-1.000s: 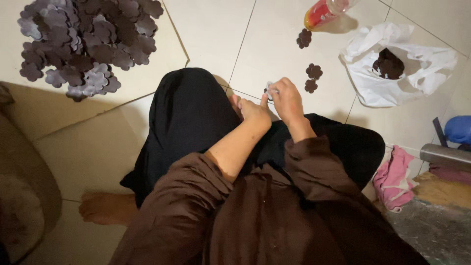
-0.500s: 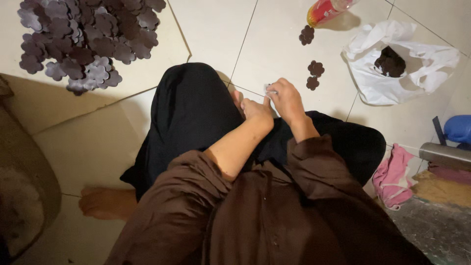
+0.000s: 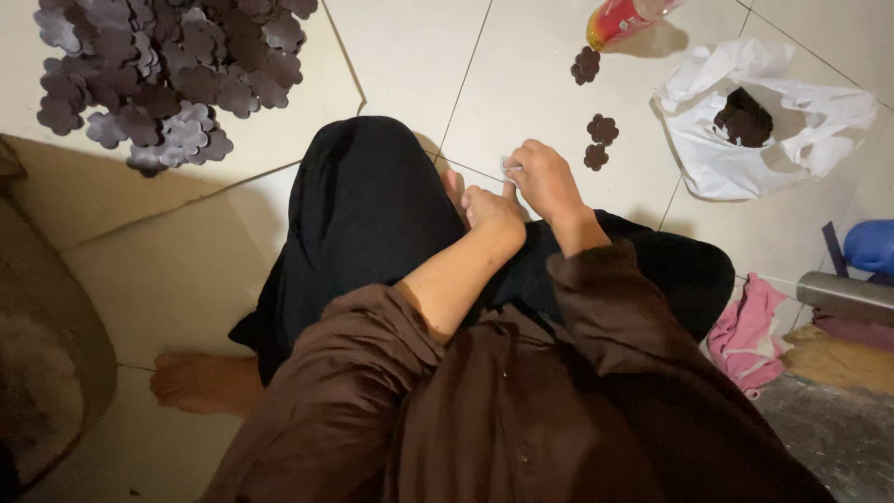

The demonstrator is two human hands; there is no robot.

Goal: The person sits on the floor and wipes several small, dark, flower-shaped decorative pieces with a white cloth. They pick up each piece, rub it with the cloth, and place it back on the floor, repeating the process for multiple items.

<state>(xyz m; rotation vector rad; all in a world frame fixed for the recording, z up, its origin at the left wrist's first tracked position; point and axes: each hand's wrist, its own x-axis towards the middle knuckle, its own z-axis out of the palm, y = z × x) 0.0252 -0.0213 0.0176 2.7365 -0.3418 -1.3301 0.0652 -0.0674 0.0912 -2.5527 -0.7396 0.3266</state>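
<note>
I sit on a tiled floor in black trousers and a brown shirt. My right hand [image 3: 545, 179] is curled over my knee and pinches a small pale piece [image 3: 510, 167] at its fingertips. My left hand [image 3: 492, 210] rests just left of it, fingers closed, touching the right hand; whether it holds anything is hidden. Two dark flower-shaped cutouts [image 3: 599, 140] lie on the tile just beyond my right hand, and another [image 3: 586, 64] lies farther off.
A big heap of dark flower-shaped cutouts [image 3: 158, 74] covers the floor at top left. A white plastic bag [image 3: 764, 130] with dark pieces inside lies top right, beside a red bottle [image 3: 619, 19]. Pink cloth [image 3: 745, 331], a metal tube [image 3: 843, 296] and a blue object [image 3: 871, 244] sit at right.
The view has shifted a little. Both hands stay together over my knee, with only slight finger movement.
</note>
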